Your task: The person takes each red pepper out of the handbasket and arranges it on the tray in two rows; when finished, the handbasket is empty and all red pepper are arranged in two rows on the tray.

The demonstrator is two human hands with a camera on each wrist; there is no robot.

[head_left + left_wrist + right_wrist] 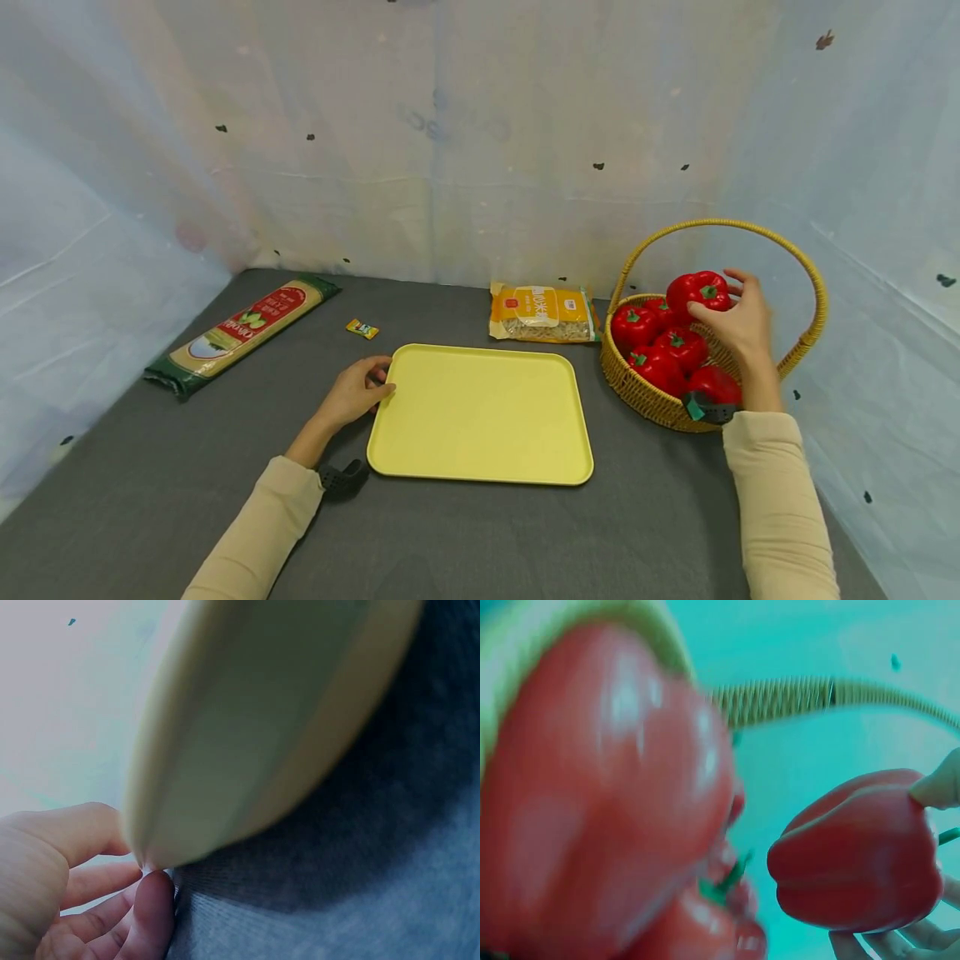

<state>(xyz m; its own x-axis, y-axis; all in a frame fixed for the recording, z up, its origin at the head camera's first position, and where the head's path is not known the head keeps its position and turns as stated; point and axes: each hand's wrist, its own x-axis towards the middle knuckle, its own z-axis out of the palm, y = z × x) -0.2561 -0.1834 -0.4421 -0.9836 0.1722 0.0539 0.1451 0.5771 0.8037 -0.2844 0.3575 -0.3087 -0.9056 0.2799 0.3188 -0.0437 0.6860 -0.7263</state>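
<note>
At the left edge of a yellow tray [480, 417] my left hand [356, 390] pinches the rim, thumb on top and fingers curled at the side. The left wrist view shows the tray's edge [225, 742] close up, between thumb and fingers [154, 911]. My right hand [738, 321] holds a red bell pepper [697, 293] above a wicker basket [652, 404]. In the right wrist view, the thumb and fingers lie around this bell pepper [862, 855]. Several more red bell peppers [681, 348] sit in the basket; one [607, 787] looms large near that camera.
The basket's tall handle [720, 222] arches over the peppers. An orange bag of grain-like food [543, 315] lies behind the tray. To the left are a long green and red packet [243, 329] and a small yellow sachet [362, 329]. A pale sheet [450, 167] hangs behind the table.
</note>
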